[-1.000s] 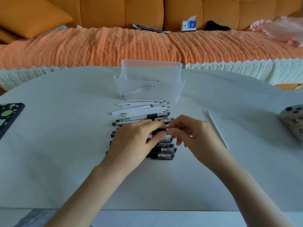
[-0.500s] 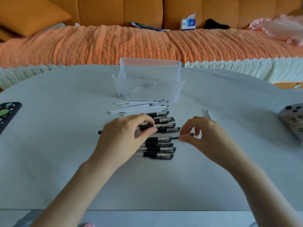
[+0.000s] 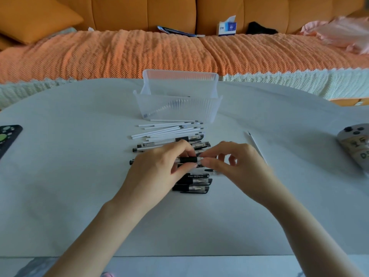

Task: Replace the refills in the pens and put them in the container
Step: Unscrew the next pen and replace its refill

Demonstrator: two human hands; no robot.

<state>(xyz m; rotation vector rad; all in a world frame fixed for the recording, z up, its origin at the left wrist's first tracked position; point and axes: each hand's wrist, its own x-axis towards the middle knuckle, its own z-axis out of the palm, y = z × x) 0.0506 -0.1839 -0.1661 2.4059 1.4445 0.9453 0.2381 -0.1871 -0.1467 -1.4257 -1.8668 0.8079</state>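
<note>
My left hand (image 3: pixel 159 172) grips a black pen (image 3: pixel 187 159) by its barrel, just above a row of several black pens (image 3: pixel 196 181) lying on the white table (image 3: pixel 79 176). My right hand (image 3: pixel 237 166) pinches the right end of that same pen with thumb and forefinger. Several white refills (image 3: pixel 169 129) lie in a loose pile behind the pens. Behind the refills stands a clear ribbed plastic container (image 3: pixel 207 112) with one pen visible through its wall. My hands hide parts of the pen row.
A single refill (image 3: pixel 257 148) lies apart to the right. A dark phone (image 3: pixel 8 138) sits at the table's left edge, and a game controller (image 3: pixel 355 144) at the right edge. An orange sofa (image 3: pixel 139 54) runs along the far side.
Half a second ago my hands were apart, the right one holding a small part away from the pen. The right hand has come back and now pinches the pen's end.
</note>
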